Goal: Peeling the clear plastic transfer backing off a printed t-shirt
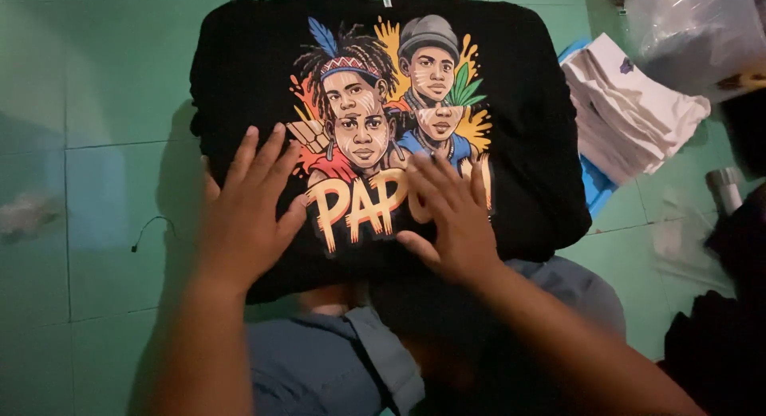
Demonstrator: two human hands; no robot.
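A folded black T-shirt (527, 105) lies on the green tiled floor (96, 89), squared up into a thick rectangular bundle with the front facing up. Its print is loud against the dark cloth — cartoon faces, one with a feathered headband, one in a grey cap, splashes of orange and yellow behind them, and chunky yellow lettering along the bottom. The near edge of the shirt hangs over the person's knees, which are in blue-grey shorts (319, 360).

Both hands rest flat on top of it. The left hand (243, 212) is spread wide on the lower left part, fingers splayed and palm down, gripping nothing. The right hand (455, 216) presses flat over the lettering, fingers likewise open — nothing pinched or held.

To the right, just beside the shirt, sits a stack of folded white cloth (630, 113) on something blue, with a clear plastic bag (694, 25) beyond.
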